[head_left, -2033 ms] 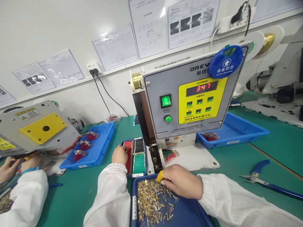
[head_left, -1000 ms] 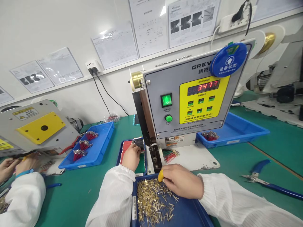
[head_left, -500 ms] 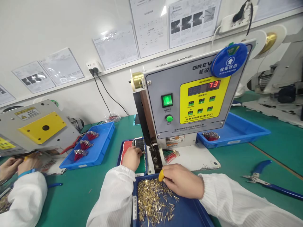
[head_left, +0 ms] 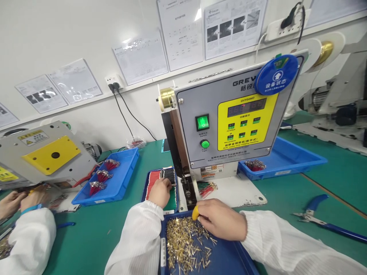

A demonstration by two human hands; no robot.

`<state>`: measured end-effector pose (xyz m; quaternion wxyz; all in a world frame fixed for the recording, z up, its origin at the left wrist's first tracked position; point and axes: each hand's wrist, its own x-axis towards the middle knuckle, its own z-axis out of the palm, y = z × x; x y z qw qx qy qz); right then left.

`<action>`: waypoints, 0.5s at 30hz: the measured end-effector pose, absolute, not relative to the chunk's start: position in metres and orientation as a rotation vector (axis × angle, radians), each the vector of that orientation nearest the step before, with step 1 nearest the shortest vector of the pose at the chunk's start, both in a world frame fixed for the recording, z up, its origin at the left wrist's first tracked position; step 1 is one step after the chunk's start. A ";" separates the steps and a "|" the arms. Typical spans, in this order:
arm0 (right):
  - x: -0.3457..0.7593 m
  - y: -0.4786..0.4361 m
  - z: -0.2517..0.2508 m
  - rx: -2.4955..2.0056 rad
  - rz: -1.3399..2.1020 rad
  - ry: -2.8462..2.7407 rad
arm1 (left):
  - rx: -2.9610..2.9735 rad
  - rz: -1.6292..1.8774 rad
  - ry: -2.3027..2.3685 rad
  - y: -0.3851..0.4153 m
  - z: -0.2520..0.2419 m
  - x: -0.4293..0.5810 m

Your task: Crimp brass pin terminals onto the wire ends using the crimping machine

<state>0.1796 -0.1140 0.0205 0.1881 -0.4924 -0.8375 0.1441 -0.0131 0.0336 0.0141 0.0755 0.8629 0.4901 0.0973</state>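
Note:
My left hand point(head_left: 159, 192) rests curled over a small blue tray point(head_left: 148, 181) of red, black and green wires, fingertips pinched at the black wires beside the press jaw point(head_left: 187, 189). My right hand point(head_left: 220, 223), a yellow cot on one fingertip, is closed in a pinch at the far edge of a blue tray point(head_left: 226, 259) full of small brass terminals point(head_left: 186, 244); what it pinches is too small to name. Both hands sit just in front of the grey crimping machine point(head_left: 226, 126) with its yellow control panel.
A co-worker's hands and white sleeve point(head_left: 25, 225) work at another machine point(head_left: 43, 156) on the left. Blue trays point(head_left: 114, 183) point(head_left: 286, 158) hold bundled red wires. Blue-handled pliers point(head_left: 318, 219) lie at the right on the green mat. Loose red and green wires point(head_left: 208, 188) lie on the machine base.
My left hand moved right from the red wires to the black wires near the press and stayed there. My right hand has held its place. The machine's display digits changed.

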 end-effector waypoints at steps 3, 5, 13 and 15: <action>0.180 -0.114 0.019 -1.373 0.409 -2.351 | 2.560 0.330 1.487 0.034 0.014 -0.013; 0.180 -0.114 0.019 -1.373 0.407 -2.347 | 2.540 0.362 1.492 0.035 0.013 -0.013; 0.177 -0.114 0.021 -1.382 0.395 -2.355 | 2.567 0.610 1.547 0.044 0.000 -0.009; 0.177 -0.115 0.021 -1.375 0.404 -2.349 | 2.613 0.607 1.551 0.046 0.000 -0.007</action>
